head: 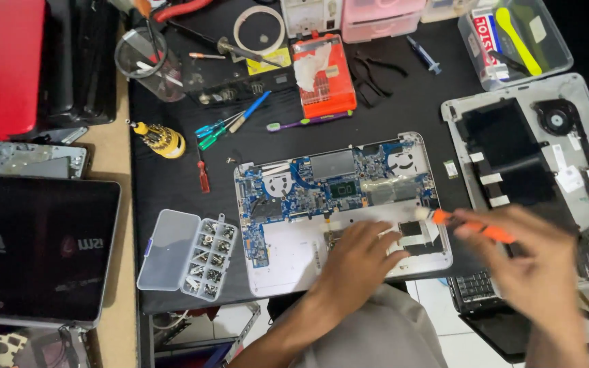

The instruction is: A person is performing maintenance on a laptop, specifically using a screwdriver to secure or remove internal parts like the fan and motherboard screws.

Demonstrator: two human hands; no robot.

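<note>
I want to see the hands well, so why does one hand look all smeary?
Head view: the right hand and its orange tool are smeared by motion blur; the left hand on the open laptop is sharper; the lighting is even, with a soft sheen on the dark screen at left.

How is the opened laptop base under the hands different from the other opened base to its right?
The laptop base under the hands shows a blue circuit board and pale bare metal; the base on the right is mostly black inside, with round fans and white stickers. The first lies roughly square to the mat, the second tilted. Both are silver shells, lying open.
</note>
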